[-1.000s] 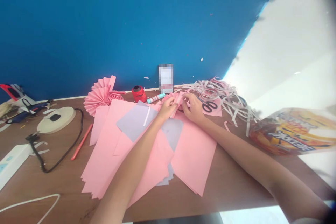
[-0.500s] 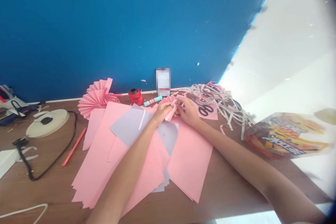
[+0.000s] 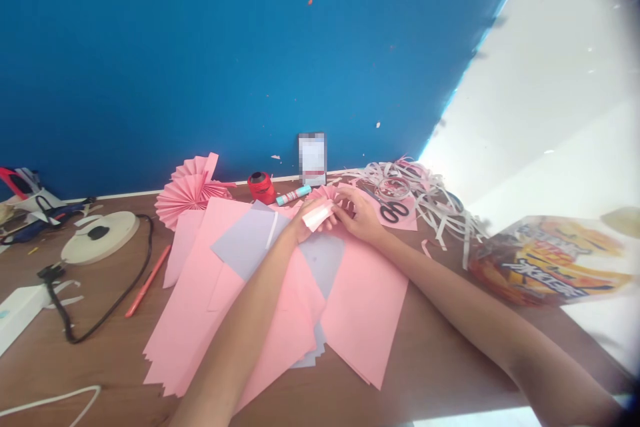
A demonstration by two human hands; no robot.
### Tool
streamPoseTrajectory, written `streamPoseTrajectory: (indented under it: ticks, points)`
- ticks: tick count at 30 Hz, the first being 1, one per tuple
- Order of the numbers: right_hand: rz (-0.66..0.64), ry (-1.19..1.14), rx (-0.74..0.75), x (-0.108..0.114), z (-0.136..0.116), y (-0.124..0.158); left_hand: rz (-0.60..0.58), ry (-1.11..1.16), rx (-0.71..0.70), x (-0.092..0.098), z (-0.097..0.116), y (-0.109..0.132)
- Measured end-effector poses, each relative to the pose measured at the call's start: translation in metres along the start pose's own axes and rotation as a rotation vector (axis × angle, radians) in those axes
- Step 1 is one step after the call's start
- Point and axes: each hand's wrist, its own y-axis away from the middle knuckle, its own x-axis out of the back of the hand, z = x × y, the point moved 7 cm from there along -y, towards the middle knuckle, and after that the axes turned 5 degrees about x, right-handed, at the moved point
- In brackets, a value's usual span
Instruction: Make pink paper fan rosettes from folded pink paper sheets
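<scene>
A small, pale folded piece of paper (image 3: 317, 215) is held up between my two hands over the stacked sheets. My left hand (image 3: 301, 223) closes around its left side, its fingers partly behind the paper. At the paper's right end, my right hand (image 3: 357, 215) grips with thumb and fingertips. Just behind the hands shows part of a pleated pink paper fan (image 3: 323, 193). Pink sheets (image 3: 367, 307) and a grey-violet sheet (image 3: 245, 237) lie beneath my forearms. Black-handled scissors (image 3: 395, 211) rest right of my right hand.
Pink paper rosettes (image 3: 193, 193), a red round container (image 3: 261, 187), a glue stick (image 3: 293, 195) and a propped phone (image 3: 313, 159) line the wall. Shredded strips (image 3: 440, 203) and a printed plastic bag (image 3: 550, 260) sit right; a red pen (image 3: 149, 280) and cable (image 3: 113, 310) left.
The folded paper has turned in my fingers, from upright and narrow to lying flatter with its pale face showing. My left hand has rotated with it. The view has shifted slightly.
</scene>
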Motion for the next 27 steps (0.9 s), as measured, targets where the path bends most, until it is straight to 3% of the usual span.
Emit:
streamPoseTrajectory:
  ticks: [7,15,19,24,27]
  points:
    - [-0.037,0.061,0.033,-0.002,-0.007,0.001,-0.013,-0.002,0.021,-0.006,0.001,0.003]
    - [-0.021,0.159,0.218,-0.001,-0.022,0.002,-0.027,-0.041,-0.041,-0.009,0.004,0.004]
    - [-0.041,0.139,0.228,-0.004,-0.024,0.003,-0.041,-0.047,0.001,-0.011,0.003,0.006]
    - [-0.020,0.142,0.250,-0.003,-0.024,0.004,0.098,-0.030,-0.059,-0.001,0.010,0.008]
    - [-0.023,0.133,0.245,-0.004,-0.023,0.004,0.116,0.014,-0.076,0.004,0.009,0.005]
